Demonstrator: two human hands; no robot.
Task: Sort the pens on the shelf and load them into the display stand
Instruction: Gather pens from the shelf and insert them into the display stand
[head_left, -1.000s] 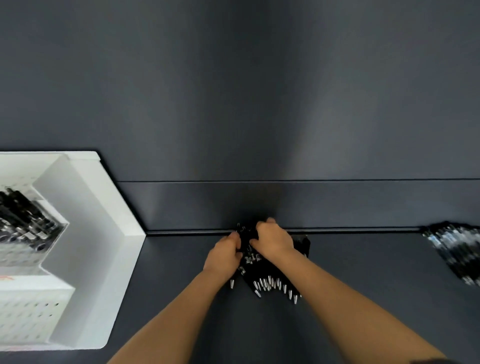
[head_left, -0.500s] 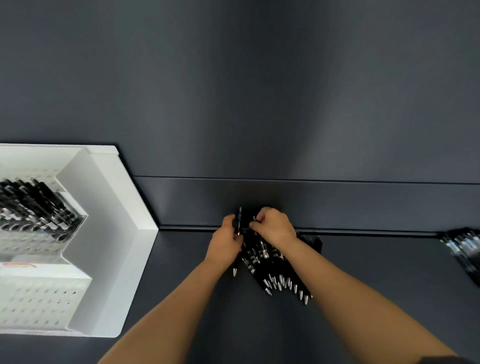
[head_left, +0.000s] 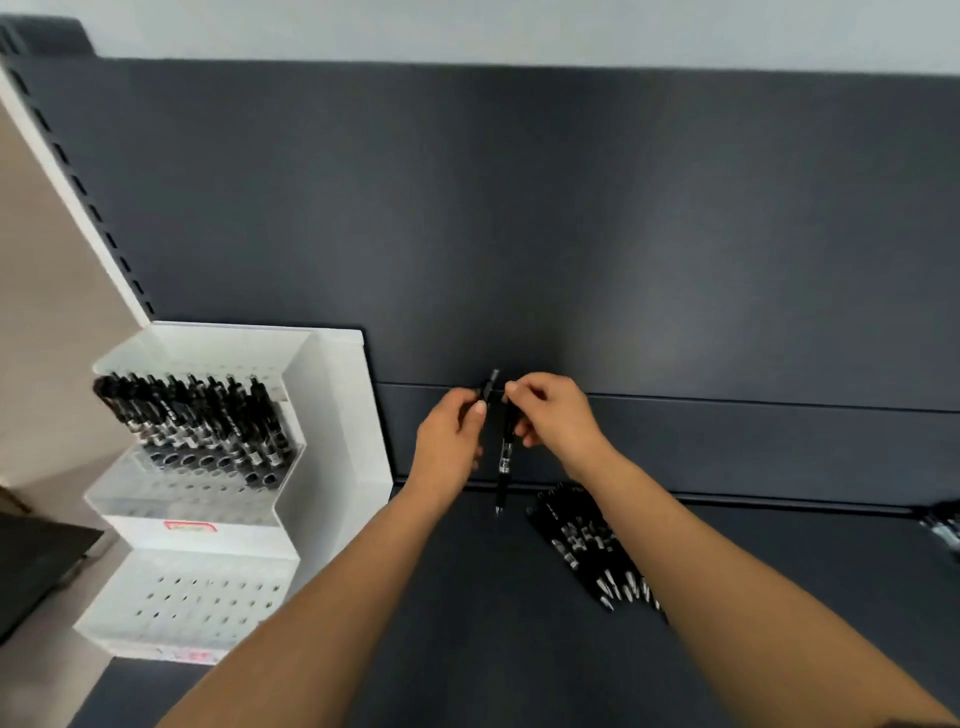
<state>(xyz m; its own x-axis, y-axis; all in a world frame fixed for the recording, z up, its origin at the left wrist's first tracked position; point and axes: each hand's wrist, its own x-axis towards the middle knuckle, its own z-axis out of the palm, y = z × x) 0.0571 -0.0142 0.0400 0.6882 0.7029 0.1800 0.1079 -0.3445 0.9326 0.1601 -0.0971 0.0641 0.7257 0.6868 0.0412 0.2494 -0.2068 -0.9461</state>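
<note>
Pens (head_left: 587, 551), black with silver tips, lie in one heap on the dark shelf (head_left: 493, 649), right of the hands, which I see have lifted out of it since half a second ago. One pen (head_left: 505, 457) hangs tip-down between them (possibly two, I cannot tell). The left hand (head_left: 449, 441) and right hand (head_left: 553, 415) each pinch its upper end with curled fingers. One white display stand (head_left: 332, 415) stands left, with a row of pens (head_left: 192, 421) in its far tier.
</note>
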